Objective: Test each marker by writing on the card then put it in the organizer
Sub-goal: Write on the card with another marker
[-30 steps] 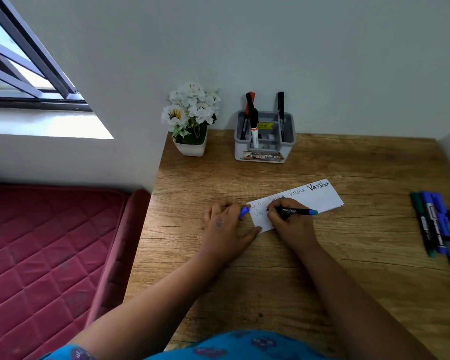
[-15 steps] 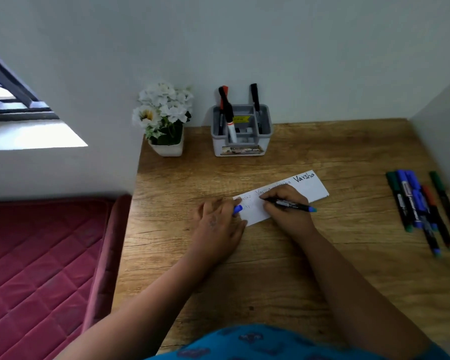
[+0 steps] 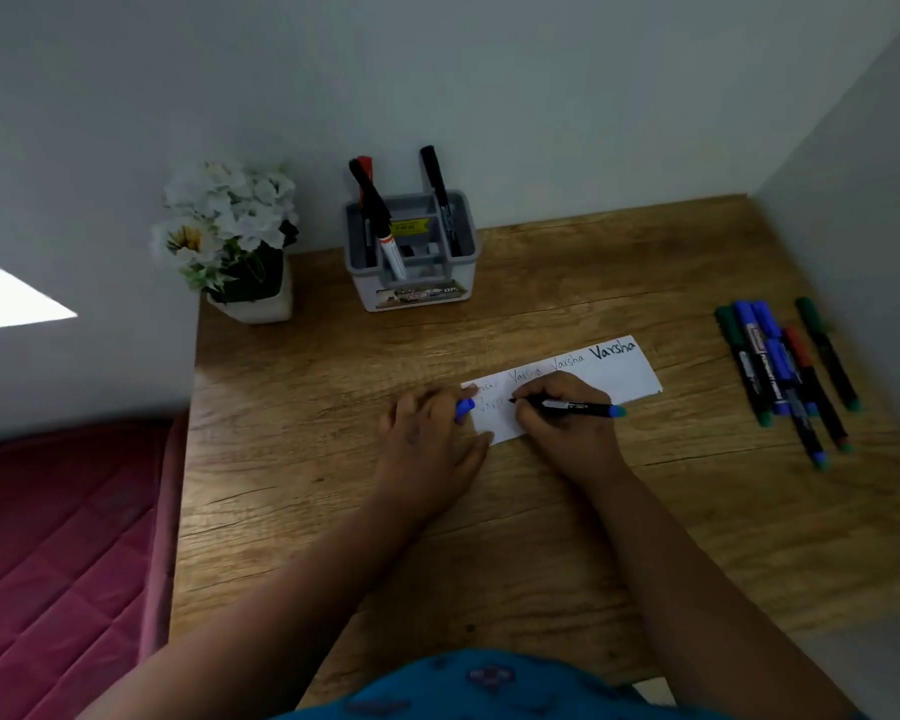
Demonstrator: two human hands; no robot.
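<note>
Fingers of the left hand (image 3: 427, 433) lie flat and slightly spread on the card's left end, pinning it to the desk (image 3: 333, 485), with a blue cap (image 3: 464, 409) tucked between them. Left of that hand the desk's edge drops to a red mattress (image 3: 58, 553); bare wood lies between the hand and that edge. At the back left corner stands a white flower pot (image 3: 253, 298), and just right of it the grey organizer (image 3: 411, 252) against the wall, holding three markers upright. The card (image 3: 614, 374) lies slantwise mid-desk, handwriting along its top edge, its right end free. On its lower left part the right hand (image 3: 567, 423) pinches the black marker (image 3: 575, 406), tip on the paper, blue end pointing right. Open wood separates the card from the loose markers (image 3: 780, 376) bunched near the right wall, the outermost green one close to the desk's right edge.
</note>
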